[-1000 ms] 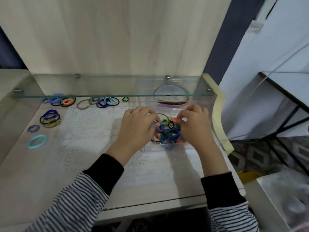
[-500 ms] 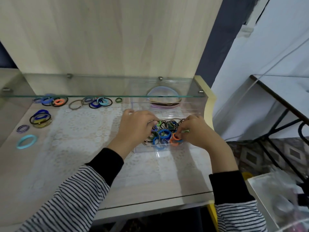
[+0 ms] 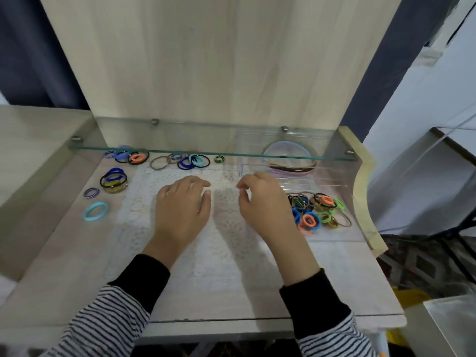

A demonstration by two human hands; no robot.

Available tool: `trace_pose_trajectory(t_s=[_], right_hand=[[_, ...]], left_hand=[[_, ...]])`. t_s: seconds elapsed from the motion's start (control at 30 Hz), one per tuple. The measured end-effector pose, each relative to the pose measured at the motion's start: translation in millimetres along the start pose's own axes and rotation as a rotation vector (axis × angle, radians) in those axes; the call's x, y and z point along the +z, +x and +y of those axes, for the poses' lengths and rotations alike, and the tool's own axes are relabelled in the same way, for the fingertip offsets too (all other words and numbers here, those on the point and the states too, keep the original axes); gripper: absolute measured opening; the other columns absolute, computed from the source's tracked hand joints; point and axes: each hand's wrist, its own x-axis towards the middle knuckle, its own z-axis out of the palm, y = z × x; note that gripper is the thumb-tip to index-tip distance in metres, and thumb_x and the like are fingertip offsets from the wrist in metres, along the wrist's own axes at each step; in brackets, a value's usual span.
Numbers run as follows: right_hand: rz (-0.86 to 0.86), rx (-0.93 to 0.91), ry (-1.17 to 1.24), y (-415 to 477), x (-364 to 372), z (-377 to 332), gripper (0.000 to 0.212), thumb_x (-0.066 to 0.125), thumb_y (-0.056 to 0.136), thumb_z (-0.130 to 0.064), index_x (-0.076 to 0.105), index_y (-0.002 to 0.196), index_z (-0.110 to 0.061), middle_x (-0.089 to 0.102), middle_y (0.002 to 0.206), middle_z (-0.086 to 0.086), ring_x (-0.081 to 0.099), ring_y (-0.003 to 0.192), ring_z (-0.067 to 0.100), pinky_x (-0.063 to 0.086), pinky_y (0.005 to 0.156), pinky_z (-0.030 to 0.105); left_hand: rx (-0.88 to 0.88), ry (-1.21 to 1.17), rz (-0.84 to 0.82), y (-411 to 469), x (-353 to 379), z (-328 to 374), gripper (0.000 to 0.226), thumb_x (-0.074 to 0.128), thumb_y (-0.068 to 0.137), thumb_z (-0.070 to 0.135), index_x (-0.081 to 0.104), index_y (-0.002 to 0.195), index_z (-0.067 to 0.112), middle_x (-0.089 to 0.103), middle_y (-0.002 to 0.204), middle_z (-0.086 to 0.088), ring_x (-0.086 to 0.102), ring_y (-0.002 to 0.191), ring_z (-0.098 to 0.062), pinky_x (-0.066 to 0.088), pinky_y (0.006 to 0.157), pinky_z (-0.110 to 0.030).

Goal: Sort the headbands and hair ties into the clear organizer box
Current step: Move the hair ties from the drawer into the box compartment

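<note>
While my left hand (image 3: 183, 210) and right hand (image 3: 262, 204) hover loosely curled and empty over the lace mat (image 3: 219, 266), I'd pinch the cyan hair tie (image 3: 95, 211) first. I'd drop it into the clear organizer box (image 3: 345, 234) at right, then work back to the row of ties (image 3: 190, 162) under the glass shelf (image 3: 231, 152), one at a time.

wooden desk (image 3: 64, 266) bears a lace mat (image 3: 221, 253), loose hair ties (image 3: 113, 181) and a clear organizer box (image 3: 329, 180)

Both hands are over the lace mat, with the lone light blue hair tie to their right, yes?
No: the head view shows the light blue hair tie left of the left hand and right hand, both over the lace mat.
</note>
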Motion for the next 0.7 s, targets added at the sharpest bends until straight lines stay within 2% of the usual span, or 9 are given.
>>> trace_pose_trajectory(t_s=[0.13, 0.2, 0.27, 0.37, 0.5, 0.57, 0.63, 0.7], right_hand=[[-0.059, -0.018, 0.023, 5.2, 31.6, -34.2, 0.029, 0.048, 0.087, -0.008, 0.057, 0.115, -0.009, 0.057, 0.108, 0.010, 0.053, 0.100, 0.029, 0.048, 0.078, 0.041], [-0.110, -0.021, 0.027, 8.7, 47.3, -43.6, 0.032, 0.047, 0.087, -0.008, 0.055, 0.118, -0.008, 0.055, 0.113, 0.011, 0.052, 0.103, 0.030, 0.047, 0.080, 0.040], [-0.168, -0.013, 0.006, 11.4, 62.6, -47.5, 0.032, 0.046, 0.089, -0.011, 0.053, 0.120, -0.007, 0.054, 0.117, 0.011, 0.051, 0.107, 0.029, 0.045, 0.083, 0.037], [-0.215, 0.000, -0.026, 15.1, 84.7, -50.0, 0.031, 0.044, 0.090, -0.019, 0.052, 0.117, -0.006, 0.053, 0.118, 0.010, 0.047, 0.113, 0.028, 0.042, 0.088, 0.036], [-0.250, 0.027, -0.061, 23.4, 107.9, -50.8, 0.052, 0.039, 0.096, -0.033, 0.035, 0.140, -0.005, 0.035, 0.146, 0.013, 0.029, 0.136, 0.030, 0.027, 0.111, 0.042], [-0.248, 0.053, -0.041, 31.2, 115.0, -49.0, 0.058, 0.037, 0.097, -0.035, 0.027, 0.145, -0.003, 0.025, 0.152, 0.016, 0.020, 0.141, 0.031, 0.017, 0.116, 0.041], [-0.251, 0.076, -0.015, 41.2, 120.9, -46.3, 0.060, 0.035, 0.098, -0.034, 0.022, 0.147, -0.002, 0.020, 0.155, 0.017, 0.015, 0.143, 0.030, 0.012, 0.118, 0.039], [-0.231, 0.105, -0.008, 50.9, 124.7, -44.6, 0.059, 0.034, 0.098, -0.032, 0.020, 0.147, -0.002, 0.022, 0.154, 0.017, 0.018, 0.142, 0.029, 0.014, 0.117, 0.038]], left_hand=[[-0.120, 0.109, -0.096, -5.1, -2.5, -28.0, 0.040, 0.043, 0.094, 0.038, 0.060, 0.127, 0.022, 0.054, 0.138, -0.005, 0.048, 0.130, -0.025, 0.035, 0.106, -0.046], [-0.176, 0.144, -0.092, -6.7, -3.4, -41.6, 0.046, 0.041, 0.091, 0.039, 0.059, 0.129, 0.019, 0.052, 0.141, -0.010, 0.045, 0.132, -0.031, 0.033, 0.108, -0.049], [-0.204, 0.170, -0.053, -8.6, -4.3, -53.6, 0.052, 0.040, 0.086, 0.040, 0.062, 0.126, 0.015, 0.054, 0.138, -0.015, 0.048, 0.129, -0.035, 0.034, 0.106, -0.051], [-0.222, 0.230, 0.051, -12.1, -3.9, -71.3, 0.048, 0.045, 0.085, 0.037, 0.064, 0.120, 0.009, 0.059, 0.130, -0.019, 0.055, 0.118, -0.040, 0.039, 0.099, -0.050], [-0.230, 0.344, 0.095, -9.1, -3.2, -95.5, 0.043, 0.047, 0.088, 0.032, 0.061, 0.119, 0.006, 0.061, 0.122, -0.020, 0.057, 0.111, -0.041, 0.039, 0.090, -0.048], [-0.233, 0.357, 0.095, -5.0, -7.3, -106.3, 0.041, 0.043, 0.087, 0.028, 0.059, 0.117, 0.004, 0.061, 0.116, -0.020, 0.056, 0.108, -0.040, 0.040, 0.084, -0.047], [-0.217, 0.355, 0.121, -2.5, -12.1, -116.4, 0.036, 0.039, 0.083, 0.021, 0.057, 0.109, 0.002, 0.060, 0.104, -0.020, 0.057, 0.097, -0.040, 0.042, 0.075, -0.044], [-0.206, 0.330, 0.170, -2.0, -13.9, -125.5, 0.033, 0.039, 0.076, 0.016, 0.056, 0.100, 0.000, 0.058, 0.095, -0.022, 0.058, 0.083, -0.040, 0.043, 0.065, -0.042]])
